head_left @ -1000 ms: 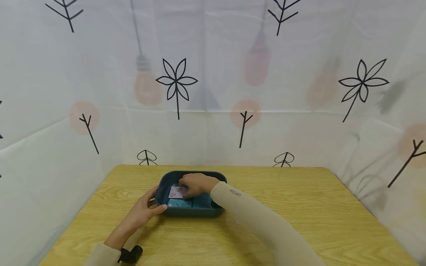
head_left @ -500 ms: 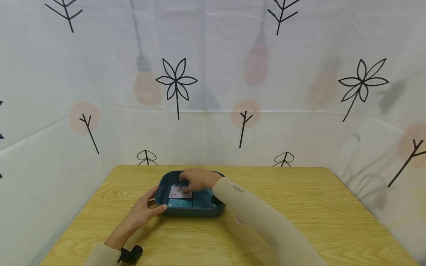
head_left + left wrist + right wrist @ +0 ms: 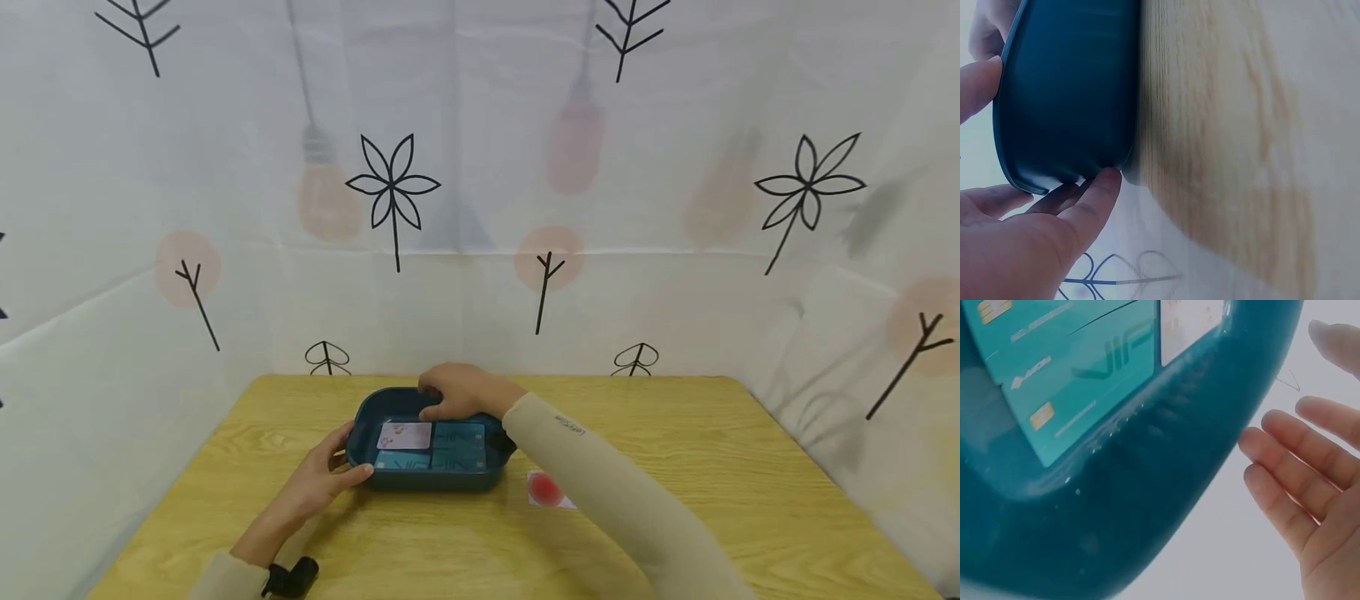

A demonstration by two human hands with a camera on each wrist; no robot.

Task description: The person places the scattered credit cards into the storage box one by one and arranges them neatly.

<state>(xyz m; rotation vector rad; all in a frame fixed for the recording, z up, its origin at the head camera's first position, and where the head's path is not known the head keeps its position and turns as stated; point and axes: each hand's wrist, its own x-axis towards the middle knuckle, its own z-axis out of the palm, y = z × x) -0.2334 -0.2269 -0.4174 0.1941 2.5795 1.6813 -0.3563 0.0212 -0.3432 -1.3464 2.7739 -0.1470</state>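
Observation:
A dark teal plastic tray (image 3: 431,482) stands on the wooden table. My left hand (image 3: 322,472) holds its left end, thumb at the near rim and fingers against the outer wall (image 3: 1072,94). Inside lie teal cards (image 3: 459,458) with VIP lettering and gold chips (image 3: 1042,416), edge to edge. A pale pink patterned card (image 3: 403,435) covers the far left spot among them. Over the tray's far rim is my right hand (image 3: 467,392); the right wrist view shows its fingers (image 3: 1285,500) spread, with nothing held.
On the table right of the tray lies a white card with a red disc (image 3: 546,490), partly hidden by my right sleeve (image 3: 600,492). A white cloth (image 3: 465,308) with printed plants hangs behind the table (image 3: 675,417).
My right hand has lifted off the pink card and moved back and right to the far rim. More of the teal cards and the red-disc card now shows. The left hand keeps its hold.

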